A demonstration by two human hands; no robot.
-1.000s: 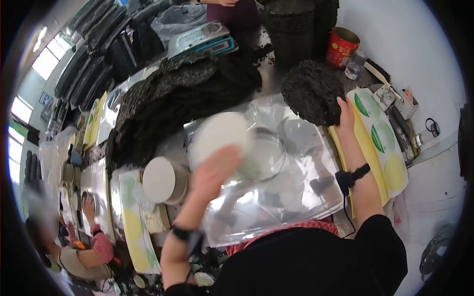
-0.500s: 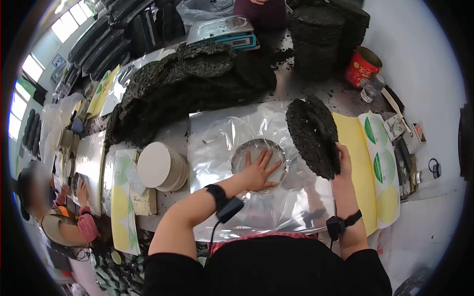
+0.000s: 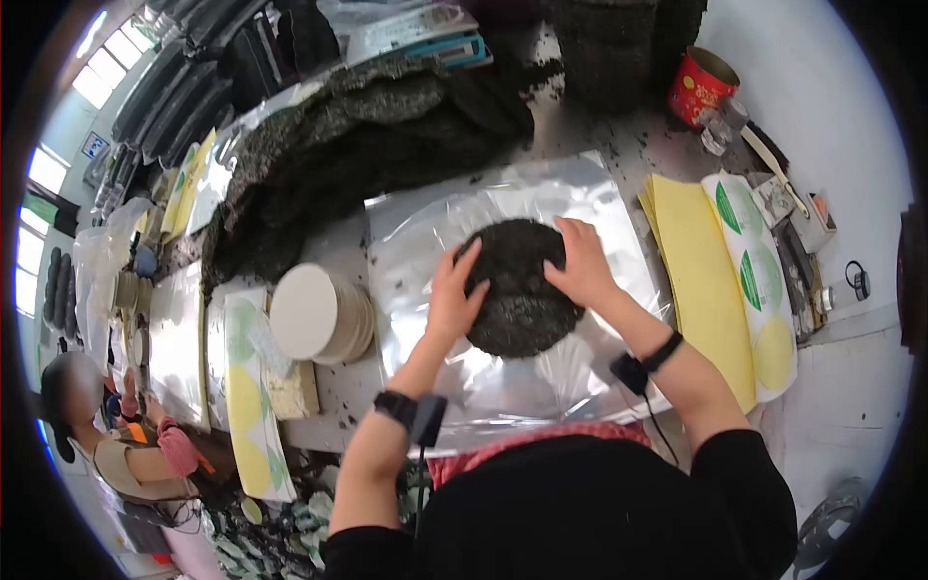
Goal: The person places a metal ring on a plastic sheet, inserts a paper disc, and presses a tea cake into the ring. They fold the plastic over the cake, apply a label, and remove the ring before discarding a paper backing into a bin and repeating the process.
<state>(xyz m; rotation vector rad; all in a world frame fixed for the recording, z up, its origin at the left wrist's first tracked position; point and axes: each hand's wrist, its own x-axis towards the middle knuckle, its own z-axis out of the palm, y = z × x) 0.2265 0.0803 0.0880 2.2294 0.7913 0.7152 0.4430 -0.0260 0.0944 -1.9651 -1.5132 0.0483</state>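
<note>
A dark, rough round slab lies on the shiny clear sheet in front of me. My left hand rests at its left edge with the fingers spread. On the slab's upper right edge lies my right hand, its fingers also apart. The ring seen earlier on the sheet is hidden beneath the slab. Left of the sheet stands a stack of pale round discs.
A long dark fibrous mass curves behind the sheet. Yellow sheets, a red can, a glass jar and a brush are at right. A co-worker sits at left; a scale stands behind.
The dark slab has moved from the right, where my right hand held it upright, down onto the middle of the sheet. My left hand has shifted from the ring to the slab's left edge.
</note>
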